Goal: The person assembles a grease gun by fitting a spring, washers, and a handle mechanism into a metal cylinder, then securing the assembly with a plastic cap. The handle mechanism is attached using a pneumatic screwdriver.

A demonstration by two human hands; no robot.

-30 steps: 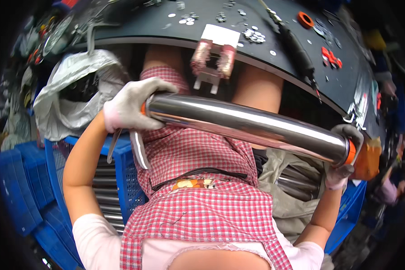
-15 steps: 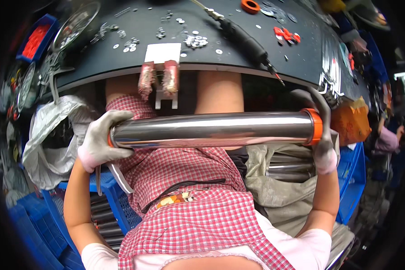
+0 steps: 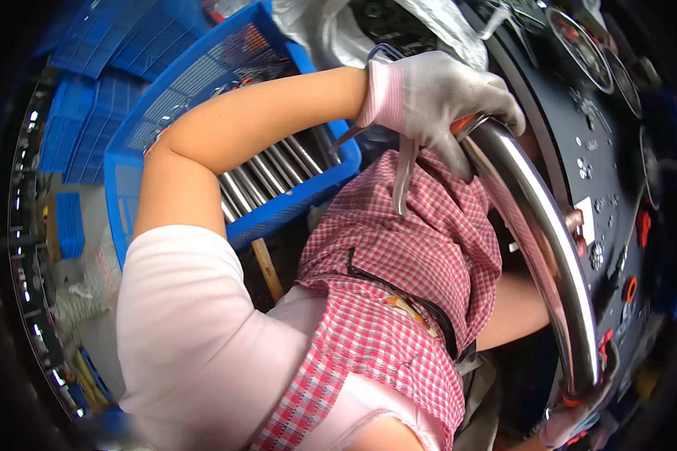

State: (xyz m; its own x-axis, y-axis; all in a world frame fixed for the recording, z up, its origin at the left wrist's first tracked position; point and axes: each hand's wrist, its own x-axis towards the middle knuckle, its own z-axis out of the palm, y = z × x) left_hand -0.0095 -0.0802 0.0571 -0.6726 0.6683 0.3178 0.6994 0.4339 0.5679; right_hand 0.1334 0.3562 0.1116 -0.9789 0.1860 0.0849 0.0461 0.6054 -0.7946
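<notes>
A shiny metal tube (image 3: 540, 244) lies between my two gloved hands, looking bent through the wide lens. My left hand (image 3: 451, 98), in a grey-white glove with a pink cuff, is wrapped round its upper end, where an orange end ring (image 3: 468, 124) partly shows. At the lower right my right hand (image 3: 572, 417) is against the tube's other end; its fingers are partly hidden and the orange ring there is out of sight. The tube is above my lap, over a red checked apron (image 3: 399, 248).
Left of me stands a blue crate (image 3: 241, 229) with several metal tubes (image 3: 259, 180) in it. More blue crates (image 3: 90, 124) are stacked behind. On the right runs a dark worktable (image 3: 579, 169) with small metal parts and a red part (image 3: 643, 228). A white bag (image 3: 436, 26) lies at the top.
The view has swung to the left, bringing the blue crate of tubes into full sight. The tube is still between both hands; the worktable has shifted to the right side.
</notes>
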